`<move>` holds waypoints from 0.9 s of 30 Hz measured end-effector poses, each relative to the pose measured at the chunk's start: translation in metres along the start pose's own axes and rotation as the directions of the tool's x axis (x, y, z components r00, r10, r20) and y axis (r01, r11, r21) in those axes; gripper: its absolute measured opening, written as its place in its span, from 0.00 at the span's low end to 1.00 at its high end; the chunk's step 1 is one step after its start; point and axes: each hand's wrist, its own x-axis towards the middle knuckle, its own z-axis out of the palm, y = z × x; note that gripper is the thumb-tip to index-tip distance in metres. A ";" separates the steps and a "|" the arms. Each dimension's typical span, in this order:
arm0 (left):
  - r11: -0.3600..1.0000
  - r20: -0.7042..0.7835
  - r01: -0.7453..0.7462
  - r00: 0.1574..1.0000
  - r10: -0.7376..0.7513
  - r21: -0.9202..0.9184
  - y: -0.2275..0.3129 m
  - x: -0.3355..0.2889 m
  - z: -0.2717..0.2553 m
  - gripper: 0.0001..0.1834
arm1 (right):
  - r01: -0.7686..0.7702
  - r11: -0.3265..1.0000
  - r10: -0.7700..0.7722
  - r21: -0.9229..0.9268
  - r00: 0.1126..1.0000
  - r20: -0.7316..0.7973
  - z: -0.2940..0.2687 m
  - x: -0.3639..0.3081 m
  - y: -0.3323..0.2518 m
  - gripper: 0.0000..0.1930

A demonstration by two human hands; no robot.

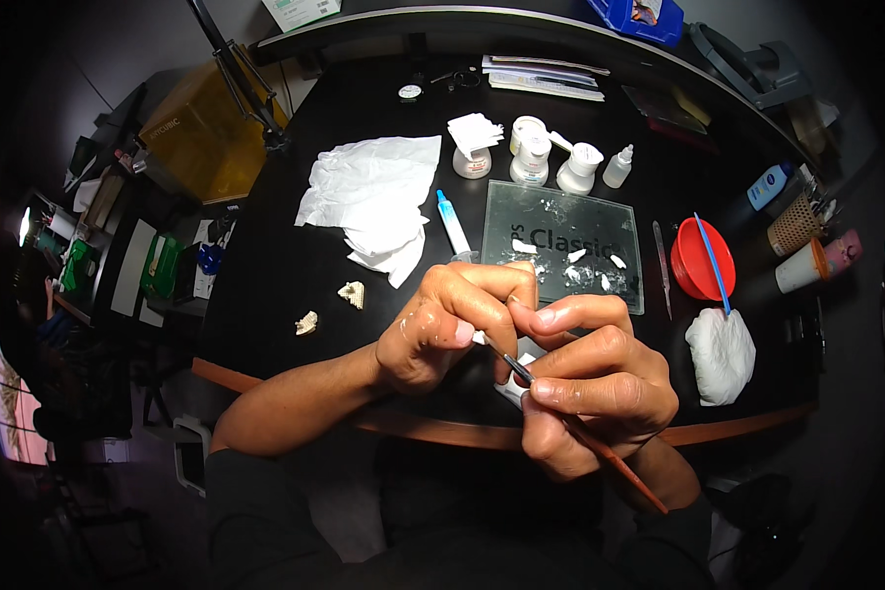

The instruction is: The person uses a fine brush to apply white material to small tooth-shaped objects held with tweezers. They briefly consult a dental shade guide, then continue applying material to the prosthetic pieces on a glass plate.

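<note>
My left hand [452,320] pinches a small white piece [480,337] at the thumb tip, out in front of me by the near edge of the dark surface [260,285]. My right hand [600,388] is closed round a slim brown-handled tool [611,457], its dark tip reaching up to the white piece; I cannot tell whether the two touch. A larger white item [512,390] shows below my fingers, mostly covered. My forearms cross the orange-brown edge strip [442,432], and the tool's handle end slants down past it on my right.

My knuckles overlap the near side of the glass plate [621,218] in my view, so there is little room straight ahead. White bits lie on the plate, and the blue-and-white syringe [449,218] sits just beside its left side. White bottles [531,162] line its far edge. To the right, a thin metal tool [662,270] lies in the narrow gap before the red bowl [680,246], with a white wad [723,356] nearer me. The widest open stretch is on my left, between the crumpled paper [373,187] and the edge strip, where two beige models [352,294] lie.
</note>
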 end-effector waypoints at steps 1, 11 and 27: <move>1.000 -0.001 0.005 1.000 -0.005 0.000 0.000 -0.001 0.000 0.30 | 0.000 1.000 0.000 0.000 1.000 -0.001 0.000 0.000 0.000 0.15; 0.999 -0.006 0.035 0.999 -0.035 -0.007 0.002 -0.003 0.000 0.31 | -0.009 1.000 0.009 0.027 1.000 -0.014 0.001 -0.001 0.003 0.15; 0.997 -0.057 0.057 0.997 -0.060 -0.059 0.004 -0.001 0.005 0.31 | -0.078 0.993 0.080 0.091 0.997 -0.021 -0.002 0.002 0.003 0.16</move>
